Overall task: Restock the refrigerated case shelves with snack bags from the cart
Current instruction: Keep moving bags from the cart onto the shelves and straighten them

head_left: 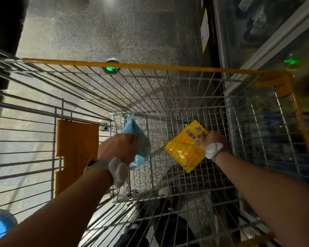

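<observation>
Wire mesh of the cart (168, 82) surrounds both my hands, down inside the basket. My left hand (117, 147) grips a blue snack bag (141, 139); at three o'clock from it, my right hand (215, 139) pinches a yellow snack bag (185, 148), both lifted above the cart floor

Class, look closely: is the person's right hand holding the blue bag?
No, the right hand grips the yellow bag; the left hand holds the blue bag.
</observation>
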Tool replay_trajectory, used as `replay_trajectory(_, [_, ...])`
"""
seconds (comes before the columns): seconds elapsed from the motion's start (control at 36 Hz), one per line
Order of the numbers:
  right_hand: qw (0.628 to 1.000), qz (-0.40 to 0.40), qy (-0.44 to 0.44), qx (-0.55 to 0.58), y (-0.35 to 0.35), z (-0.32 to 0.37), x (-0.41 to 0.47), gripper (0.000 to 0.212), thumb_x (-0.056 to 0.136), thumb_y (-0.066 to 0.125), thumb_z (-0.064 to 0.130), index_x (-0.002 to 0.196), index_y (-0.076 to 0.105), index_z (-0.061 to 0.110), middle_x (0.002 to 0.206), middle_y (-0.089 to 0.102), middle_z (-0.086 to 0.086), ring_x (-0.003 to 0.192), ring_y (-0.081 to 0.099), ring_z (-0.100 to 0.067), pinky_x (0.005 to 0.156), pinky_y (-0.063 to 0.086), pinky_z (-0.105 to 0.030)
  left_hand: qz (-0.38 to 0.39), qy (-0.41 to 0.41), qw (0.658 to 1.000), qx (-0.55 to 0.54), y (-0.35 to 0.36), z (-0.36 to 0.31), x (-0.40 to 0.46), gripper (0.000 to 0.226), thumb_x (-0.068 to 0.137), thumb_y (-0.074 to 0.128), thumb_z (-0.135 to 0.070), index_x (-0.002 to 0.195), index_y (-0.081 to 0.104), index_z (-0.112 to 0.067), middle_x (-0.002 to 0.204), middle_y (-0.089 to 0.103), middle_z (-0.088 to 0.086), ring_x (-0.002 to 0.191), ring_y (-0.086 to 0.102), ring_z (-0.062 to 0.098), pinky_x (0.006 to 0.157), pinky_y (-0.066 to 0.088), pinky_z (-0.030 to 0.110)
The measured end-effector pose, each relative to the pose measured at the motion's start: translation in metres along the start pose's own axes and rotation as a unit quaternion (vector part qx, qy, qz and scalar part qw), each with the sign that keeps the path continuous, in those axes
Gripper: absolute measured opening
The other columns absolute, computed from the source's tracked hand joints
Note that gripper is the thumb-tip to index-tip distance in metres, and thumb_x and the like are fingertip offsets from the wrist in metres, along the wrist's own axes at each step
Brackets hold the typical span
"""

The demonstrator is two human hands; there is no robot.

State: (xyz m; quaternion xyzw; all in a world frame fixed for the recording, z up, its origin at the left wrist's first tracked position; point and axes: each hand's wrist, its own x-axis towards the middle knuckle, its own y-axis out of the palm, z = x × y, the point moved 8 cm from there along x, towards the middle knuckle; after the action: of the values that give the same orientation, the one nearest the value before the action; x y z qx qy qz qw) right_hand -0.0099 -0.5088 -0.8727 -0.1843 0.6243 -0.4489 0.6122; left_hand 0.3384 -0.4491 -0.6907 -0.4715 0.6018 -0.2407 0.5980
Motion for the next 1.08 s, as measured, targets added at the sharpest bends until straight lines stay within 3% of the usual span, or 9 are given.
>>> replay_trajectory(0.11, [0.999,0.042,0.019,0.002,0.004,-0.008,0.009,0.047,0.095,0.058,0.035,0.129,0.057,0.003,0.138,0.05,-0.022,0.124,0.049,-0.04,0.099,0.045,-0.045,0.038,-0.03,0.998,0.026,0.004,0.018,-0.003,0.052,0.099,0.026,-0.062,0.102,0.066,-0.03,0.08,0.067,-0.008,0.069,0.064,0.011,0.069,0.057,0.029])
replay_trajectory(0.25, [0.995,0.03,-0.023,0.096,-0.002,0.006,-0.004,0.027,0.094,0.059,0.026,0.111,0.062,0.005,0.114,0.062,-0.019,0.1,0.059,-0.038,0.076,0.044,-0.033,0.068,-0.011,0.996,0.056,-0.001,0.006,-0.008,0.044,0.101,0.028,-0.058,0.097,0.063,-0.032,0.085,0.067,-0.009,0.075,0.063,0.011,0.076,0.055,0.029])
replay_trajectory(0.39, [0.988,-0.019,-0.064,0.142,-0.032,0.015,-0.028,0.031,0.102,0.045,0.02,0.127,0.056,0.006,0.117,0.062,-0.021,0.102,0.058,-0.039,0.074,0.038,-0.031,0.11,0.051,0.984,0.128,0.001,-0.005,-0.022,0.048,0.101,0.029,-0.06,0.097,0.065,-0.028,0.079,0.065,-0.01,0.069,0.062,0.007,0.074,0.059,0.03])
replay_trajectory(0.56, [0.969,-0.035,-0.078,0.233,-0.076,0.015,-0.051,0.043,0.094,0.045,0.04,0.125,0.057,0.012,0.104,0.061,-0.017,0.092,0.059,-0.036,0.075,0.047,-0.039,0.114,0.116,0.955,0.25,-0.011,-0.003,-0.032,0.026,0.1,0.046,-0.05,0.106,0.062,-0.03,0.081,0.062,-0.009,0.076,0.063,0.008,0.067,0.055,0.021])
replay_trajectory(0.64, [0.947,-0.032,-0.079,0.31,-0.091,0.011,-0.056,0.028,0.077,0.044,0.054,0.096,0.059,0.04,0.09,0.06,-0.008,0.087,0.059,-0.035,0.077,0.05,-0.048,0.121,0.153,0.946,0.259,-0.025,0.003,-0.036,0.026,0.1,0.051,-0.041,0.123,0.059,-0.032,0.099,0.057,-0.008,0.098,0.06,0.012,0.076,0.054,0.025])
replay_trajectory(0.78, [0.922,-0.068,-0.063,0.377,-0.126,0.004,-0.073,0.006,0.087,0.054,0.036,0.088,0.056,0.042,0.088,0.056,-0.003,0.086,0.058,-0.031,0.077,0.048,-0.048,0.071,0.222,0.92,0.314,-0.066,-0.001,-0.058,0.048,0.093,0.063,-0.036,0.137,0.048,-0.048,0.163,0.018,-0.005,0.144,0.028,0.028,0.101,0.048,0.042])
replay_trajectory(0.86, [0.891,-0.078,-0.036,0.446,-0.162,0.017,-0.117,0.013,0.097,0.05,0.006,0.103,0.059,0.013,0.099,0.057,-0.015,0.089,0.056,-0.028,0.073,0.046,-0.036,0.014,0.274,0.907,0.32,-0.092,-0.01,-0.074,0.042,0.095,0.06,-0.042,0.135,0.049,-0.05,0.166,-0.006,-0.006,0.151,0.01,0.031,0.117,0.025,0.051])
replay_trajectory(0.92, [0.87,-0.053,-0.026,0.49,-0.169,0.027,-0.136,0.026,0.097,0.049,0.002,0.121,0.05,-0.007,0.119,0.058,-0.027,0.108,0.057,-0.04,0.087,0.048,-0.043,-0.043,0.336,0.893,0.295,-0.102,-0.019,-0.081,0.033,0.091,0.063,-0.044,0.123,0.06,-0.05,0.164,-0.013,-0.005,0.152,0.005,0.032,0.118,0.014,0.051])
replay_trajectory(1.08, [0.851,-0.001,-0.037,0.523,-0.2,0.064,-0.219,0.016,0.103,0.042,0.02,0.098,0.056,0.012,0.121,0.061,-0.024,0.105,0.06,-0.036,0.095,0.047,-0.05,-0.203,0.467,0.815,0.277,-0.163,-0.054,-0.126,0.026,0.083,0.066,-0.048,0.109,0.067,-0.053,0.167,0.005,0.006,0.15,0.007,0.043,0.119,0.016,0.06])
